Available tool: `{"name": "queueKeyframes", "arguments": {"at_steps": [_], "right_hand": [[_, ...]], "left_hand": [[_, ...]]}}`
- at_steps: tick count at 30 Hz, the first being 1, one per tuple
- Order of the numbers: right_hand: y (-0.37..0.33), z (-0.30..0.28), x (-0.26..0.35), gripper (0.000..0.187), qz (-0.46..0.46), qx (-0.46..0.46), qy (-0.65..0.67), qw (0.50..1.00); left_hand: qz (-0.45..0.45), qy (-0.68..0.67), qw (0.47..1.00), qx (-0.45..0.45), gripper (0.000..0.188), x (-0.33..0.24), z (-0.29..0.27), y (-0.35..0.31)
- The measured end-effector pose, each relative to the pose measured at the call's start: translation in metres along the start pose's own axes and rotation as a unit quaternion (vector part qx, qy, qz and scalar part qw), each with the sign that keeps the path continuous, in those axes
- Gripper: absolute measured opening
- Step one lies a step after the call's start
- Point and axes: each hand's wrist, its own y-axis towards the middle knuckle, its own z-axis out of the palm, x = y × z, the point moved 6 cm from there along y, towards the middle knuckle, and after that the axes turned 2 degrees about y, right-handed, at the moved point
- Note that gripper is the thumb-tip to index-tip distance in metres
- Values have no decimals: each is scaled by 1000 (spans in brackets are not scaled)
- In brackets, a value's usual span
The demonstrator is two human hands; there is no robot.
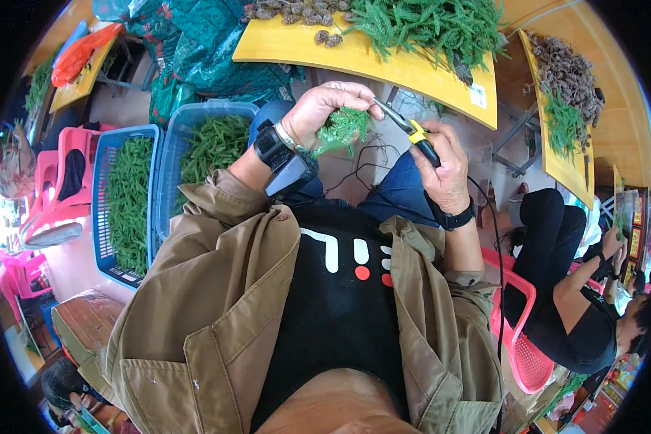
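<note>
A small bunch of green artificial pine sprigs [342,129] hangs from my left hand [312,110], whose fingers are closed on it. My right hand [443,165] is wrapped round the handles of pliers [417,136] with yellow and black grips. The metal jaws of the pliers point up and to the left, reaching the fingertips of my left hand. Whether the jaws grip anything there is too small to tell. Both hands are above my lap, just short of the yellow table.
The yellow table [412,79] ahead bears a heap of green sprigs [427,29] and brown pine cones [296,10]. Two blue baskets [159,137] of sprigs stand at my left. A dark cable [498,239] runs down on the right, near a seated person [568,289].
</note>
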Motion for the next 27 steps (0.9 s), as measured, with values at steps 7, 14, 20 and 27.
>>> {"name": "queueKeyframes", "arguments": {"at_steps": [7, 14, 20, 27], "right_hand": [[-5, 18, -3, 15, 186, -6, 77, 980], [-5, 11, -12, 13, 131, -15, 68, 989], [0, 10, -9, 15, 27, -8, 45, 999], [3, 13, -17, 18, 16, -13, 26, 999]], "left_hand": [[168, 442, 865, -166, 15, -17, 2, -1], [206, 296, 928, -96, 27, -18, -2, 1], [-99, -142, 967, 189, 34, 25, 11, 10], [-74, -217, 941, 249, 38, 37, 14, 9]]}}
